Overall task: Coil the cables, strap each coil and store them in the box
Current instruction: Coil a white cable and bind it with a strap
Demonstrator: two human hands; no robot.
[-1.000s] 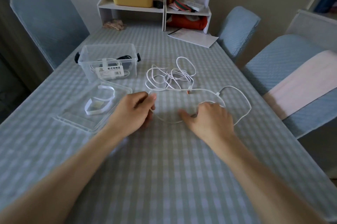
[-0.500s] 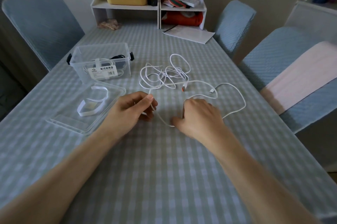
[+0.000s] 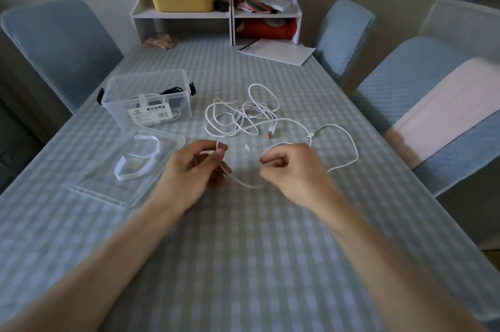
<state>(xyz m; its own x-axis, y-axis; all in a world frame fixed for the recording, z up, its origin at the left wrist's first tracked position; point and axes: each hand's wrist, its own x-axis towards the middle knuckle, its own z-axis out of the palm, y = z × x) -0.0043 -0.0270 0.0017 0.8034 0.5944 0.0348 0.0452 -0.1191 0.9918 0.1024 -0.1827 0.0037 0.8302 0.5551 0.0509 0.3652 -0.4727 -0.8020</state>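
Far left on the checked tablecloth (image 3: 243, 264) stood the clear box (image 3: 147, 100), open, with a strapped white coil and something dark already inside. In front of it lay the box's lid (image 3: 108, 185), upturned, holding loose white straps (image 3: 136, 161). Just right of the lid, the left hand (image 3: 189, 172) pinched the white cable (image 3: 349, 153) between thumb and fingertips. From there a short slack arc ran across to the right hand (image 3: 292, 172), whose curled fingers gripped the same cable. Beyond both hands the rest lay in an untidy tangle (image 3: 240, 115) mid-table, with an orange-tipped plug (image 3: 270, 133) beside it and a wide loop trailing off to the right. Judging by this, coiling of this cable had only just begun: the first loop was being formed. The next move would likely call for drawing slack from the tangle and laying even turns into the left hand
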